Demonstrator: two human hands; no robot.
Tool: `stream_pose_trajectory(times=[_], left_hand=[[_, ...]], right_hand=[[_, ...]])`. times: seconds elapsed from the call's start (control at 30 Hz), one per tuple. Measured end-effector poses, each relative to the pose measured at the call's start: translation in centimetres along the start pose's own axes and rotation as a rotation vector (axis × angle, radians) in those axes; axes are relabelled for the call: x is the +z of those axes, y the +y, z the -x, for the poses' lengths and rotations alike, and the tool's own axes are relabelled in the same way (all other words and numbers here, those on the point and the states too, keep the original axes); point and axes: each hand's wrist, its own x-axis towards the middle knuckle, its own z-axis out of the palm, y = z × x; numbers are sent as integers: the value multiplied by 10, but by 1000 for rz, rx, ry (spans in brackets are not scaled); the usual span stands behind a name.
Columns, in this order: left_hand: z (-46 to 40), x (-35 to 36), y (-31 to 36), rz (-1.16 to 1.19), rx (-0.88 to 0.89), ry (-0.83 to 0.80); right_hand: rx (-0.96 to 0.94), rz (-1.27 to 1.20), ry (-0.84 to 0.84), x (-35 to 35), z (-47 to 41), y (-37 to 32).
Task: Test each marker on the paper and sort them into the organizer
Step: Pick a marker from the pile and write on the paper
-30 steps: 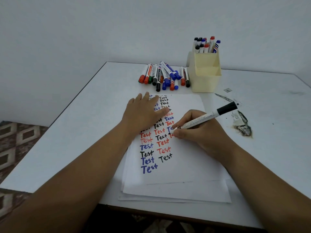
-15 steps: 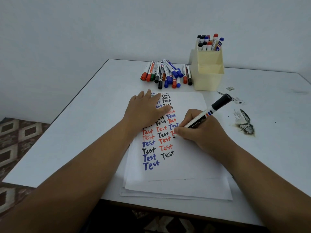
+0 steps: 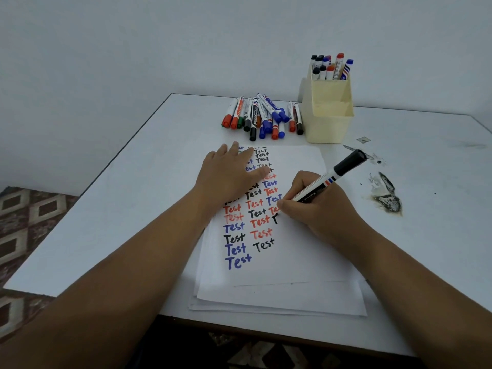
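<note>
To the left of the paper (image 3: pixel 292 262), beyond the table (image 3: pixel 127 217) edge, a patterned floor (image 3: pixel 24 225) shows brown and cream diamonds. The paper, the top sheet of a small stack, lies near the front of the white table. The left hand (image 3: pixel 229 177) rests flat on the paper's upper left part, fingers straight and spread, pressing the sheet down. Columns of the word "Test" in red, blue and black run down the paper's left half, partly covered by that hand. Beyond the paper's far edge lies a row of loose capped markers (image 3: pixel 263 118) with red, green, black and blue caps, some stacked over others. On the paper's right half the right hand (image 3: pixel 319 209) grips a black marker (image 3: pixel 324 182), fingers curled round its barrel; its tip meets the sheet at a black stroke in the third column, and its black end tilts up and away to the right. Beyond the paper's far right corner stands the cream organizer (image 3: pixel 327 121), just beside the loose row, with several markers upright in its rear compartment (image 3: pixel 330 66). Right of the paper, the tabletop carries a dark scorched patch (image 3: pixel 387 198).
</note>
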Motion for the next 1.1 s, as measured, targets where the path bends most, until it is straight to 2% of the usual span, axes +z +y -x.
stream_pose_trajectory(times=[0.17, 0.3, 0.57, 0.77, 1.1], left_hand=[[2, 0, 0, 3, 2, 0], [2, -2, 1, 3, 1, -4], [1, 0, 0, 5, 3, 2], [0, 0, 0, -1, 1, 3], [2, -1, -1, 14, 2, -1]], right_hand=[[23, -69, 37, -4, 1, 0], [27, 12, 0, 0, 2, -1], [45, 25, 6, 0, 2, -2], [58, 15, 111, -1, 1, -1], [83, 27, 82, -1, 3, -5]])
